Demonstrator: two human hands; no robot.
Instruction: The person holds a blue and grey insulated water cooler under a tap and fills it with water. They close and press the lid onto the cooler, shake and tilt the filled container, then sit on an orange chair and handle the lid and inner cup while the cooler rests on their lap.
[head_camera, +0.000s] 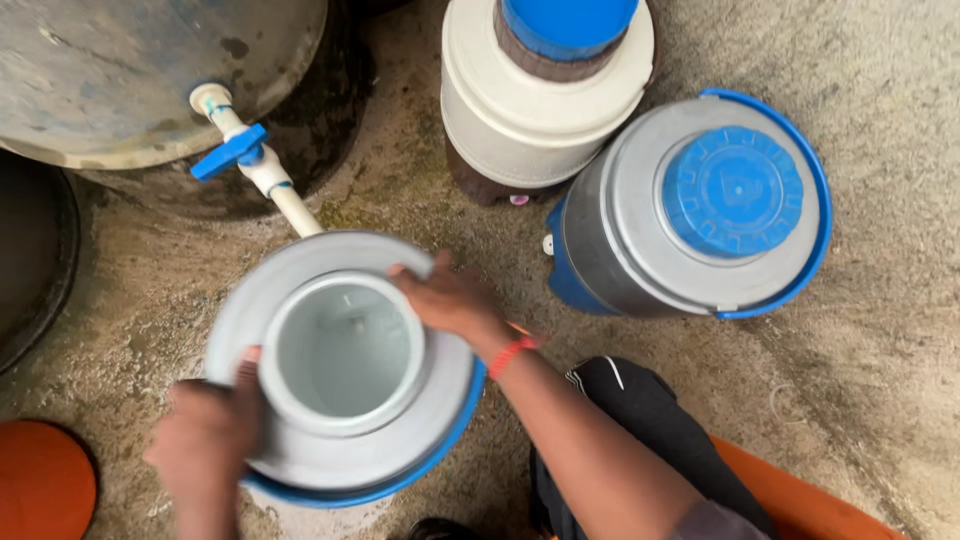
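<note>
Far left: orange round object (40, 480) at the bottom corner, dark rim (40, 260) above it. Top left: big grey tank (150, 70) with a white pipe and blue-handled tap (240, 155); the spout ends right over the back rim of the open water cooler jug (345, 440). Jug sits upright on the concrete floor (880, 400), mouth up, lid off, vertical axis, directly under the head camera. Left hand (205, 435) grips the jug's front-left shoulder, fingers curled over the grey top. Right hand (455, 300) lies on the right of the mouth rim, fingers bent onto it; red wristband (510, 355). Both hands touching the jug, opposite sides. Right of it: cream jug with blue lid (545, 90), then grey jug with blue screw lid (715, 200), both capped, near but apart.
</note>
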